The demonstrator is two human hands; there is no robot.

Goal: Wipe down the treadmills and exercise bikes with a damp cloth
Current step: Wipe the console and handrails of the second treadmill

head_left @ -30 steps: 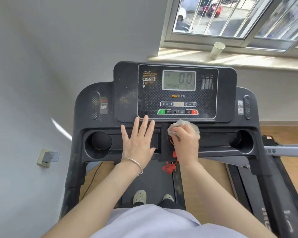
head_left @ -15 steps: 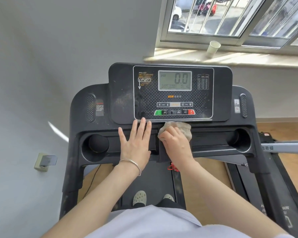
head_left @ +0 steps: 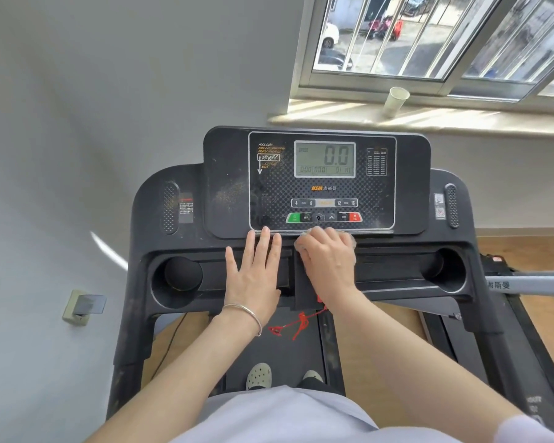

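At frame centre, the right hand (head_left: 328,260) bunches the cloth (head_left: 349,239) against the console (head_left: 320,183)'s lower edge, seemingly to scrub it. The left hand (head_left: 253,270) lies flat, fingers straight, on the treadmill (head_left: 147,219) tray, probably for steadiness.

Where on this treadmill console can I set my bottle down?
The right cup holder and the tray between it and the right hand look bare. So does the left cup holder. The middle is crowded: the left hand lies flat, and the right grips the cloth.
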